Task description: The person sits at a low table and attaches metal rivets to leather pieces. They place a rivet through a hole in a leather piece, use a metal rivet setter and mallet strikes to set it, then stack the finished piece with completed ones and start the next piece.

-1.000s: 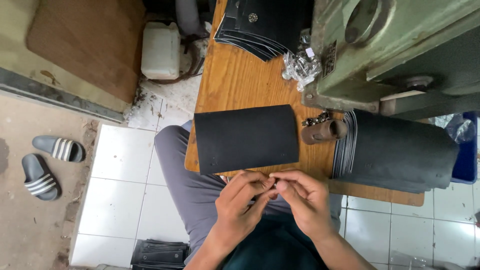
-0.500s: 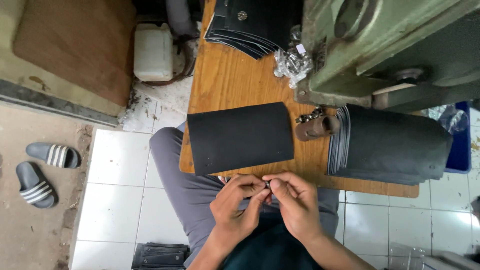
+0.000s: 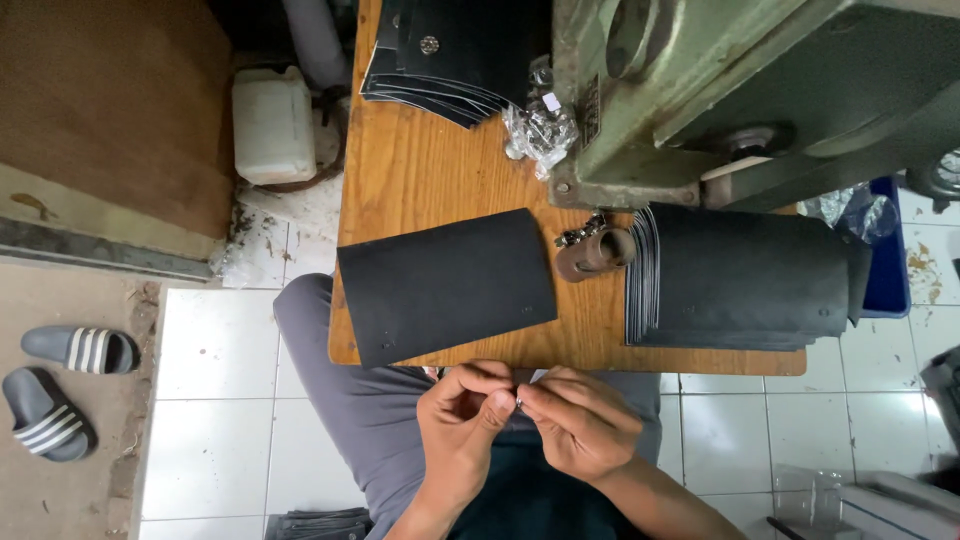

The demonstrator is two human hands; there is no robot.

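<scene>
Black sheet [image 3: 447,285] lies on the table [image 3: 430,170]; left hand [image 3: 462,423] and right hand [image 3: 580,425] pinch a small metal piece [image 3: 519,402].

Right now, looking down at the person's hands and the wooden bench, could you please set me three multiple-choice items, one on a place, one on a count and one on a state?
1. Where does the single black sheet lie?
A. on the floor tiles
B. on the wooden table, near its front edge
C. on top of the green machine

2. How many striped slippers are on the floor at the left?
A. one
B. two
C. four

3. How are the left hand and right hand placed?
A. fingertips together on a small metal piece
B. flat on the table
C. far apart at the person's sides

Answers: 1 B, the sheet rests on the wood just beyond the hands. 2 B, a pair lies side by side. 3 A, both hands pinch at one tiny shiny item above the lap.
</scene>
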